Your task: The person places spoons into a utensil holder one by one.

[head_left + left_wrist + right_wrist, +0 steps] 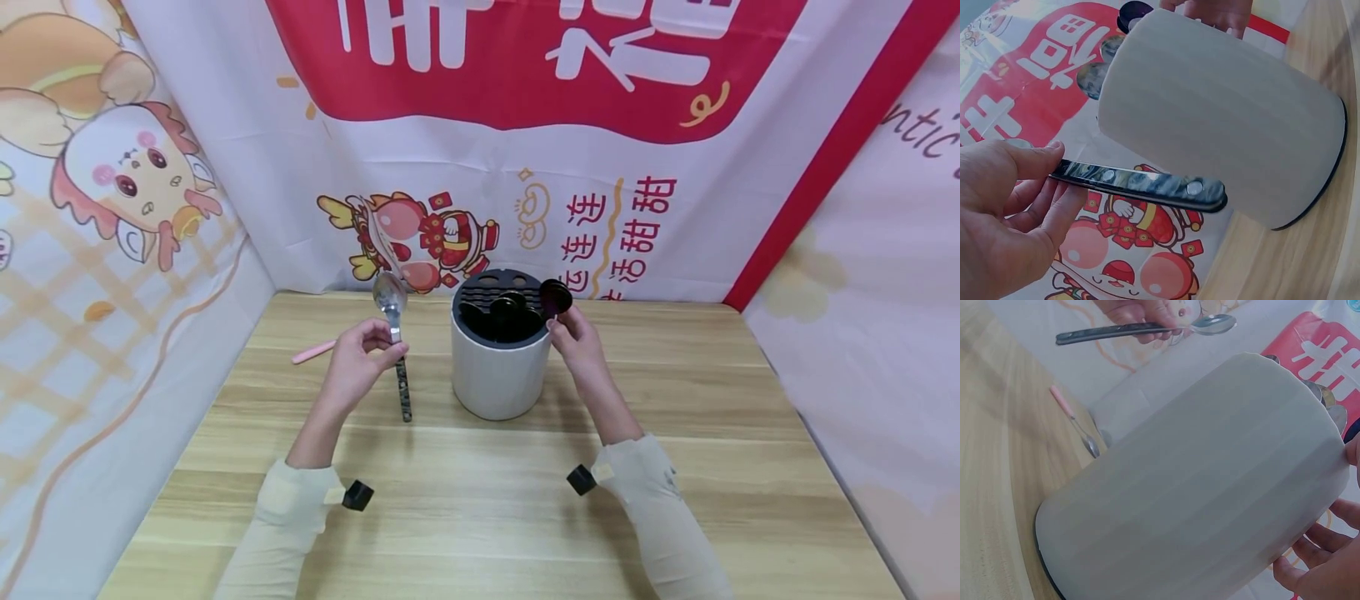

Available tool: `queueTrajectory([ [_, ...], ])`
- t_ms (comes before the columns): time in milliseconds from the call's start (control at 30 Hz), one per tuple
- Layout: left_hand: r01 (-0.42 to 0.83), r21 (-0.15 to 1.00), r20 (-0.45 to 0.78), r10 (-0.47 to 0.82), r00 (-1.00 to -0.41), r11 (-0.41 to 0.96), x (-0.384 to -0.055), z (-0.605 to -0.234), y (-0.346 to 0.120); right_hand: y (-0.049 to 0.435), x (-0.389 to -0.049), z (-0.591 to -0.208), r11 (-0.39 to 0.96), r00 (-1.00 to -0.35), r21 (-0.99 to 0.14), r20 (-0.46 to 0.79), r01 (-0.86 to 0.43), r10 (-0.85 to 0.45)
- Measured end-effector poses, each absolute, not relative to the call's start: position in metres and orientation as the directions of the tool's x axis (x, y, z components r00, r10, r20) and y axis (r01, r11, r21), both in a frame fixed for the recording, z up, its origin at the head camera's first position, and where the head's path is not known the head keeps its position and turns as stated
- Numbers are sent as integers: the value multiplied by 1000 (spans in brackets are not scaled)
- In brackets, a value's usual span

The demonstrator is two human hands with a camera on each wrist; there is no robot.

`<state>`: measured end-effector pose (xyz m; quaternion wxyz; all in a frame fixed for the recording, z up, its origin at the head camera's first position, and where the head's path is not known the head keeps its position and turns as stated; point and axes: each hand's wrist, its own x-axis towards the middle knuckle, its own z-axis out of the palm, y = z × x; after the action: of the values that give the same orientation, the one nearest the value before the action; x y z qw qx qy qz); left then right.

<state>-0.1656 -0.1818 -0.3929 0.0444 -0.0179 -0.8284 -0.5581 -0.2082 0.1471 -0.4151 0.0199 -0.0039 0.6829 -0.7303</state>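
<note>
My left hand (362, 358) pinches a metal spoon (390, 293) at its neck, bowl up, with the dark marbled handle (1141, 184) pointing down. It is held over the table, left of a white ribbed utensil holder (497, 379) with a dark slotted top. My right hand (579, 342) is at the holder's right rim, thumb and finger at the neck of a dark, purplish spoon (556, 297). Its other fingertips (1285, 572) lie along the holder's outer wall. Several more spoon bowls (508, 307) stick up from the holder.
A pink-handled spoon (1074, 420) lies on the wooden table (480, 508), left of the holder and partly behind my left hand. Printed cloth (480, 150) hangs behind the table and along both sides. Small black blocks (357, 495) are fastened at the sleeve cuffs.
</note>
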Motion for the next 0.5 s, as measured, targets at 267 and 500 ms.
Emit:
queueTrajectory([
  [267, 108, 941, 123, -29, -992, 320, -162, -382, -177, 146, -208, -414, -70, -999, -997, -12, 14, -34],
  [500, 161, 935, 180, -30, -983, 315, -159, -373, -172, 146, -208, -417, -79, -999, -997, 1, 2, -38],
])
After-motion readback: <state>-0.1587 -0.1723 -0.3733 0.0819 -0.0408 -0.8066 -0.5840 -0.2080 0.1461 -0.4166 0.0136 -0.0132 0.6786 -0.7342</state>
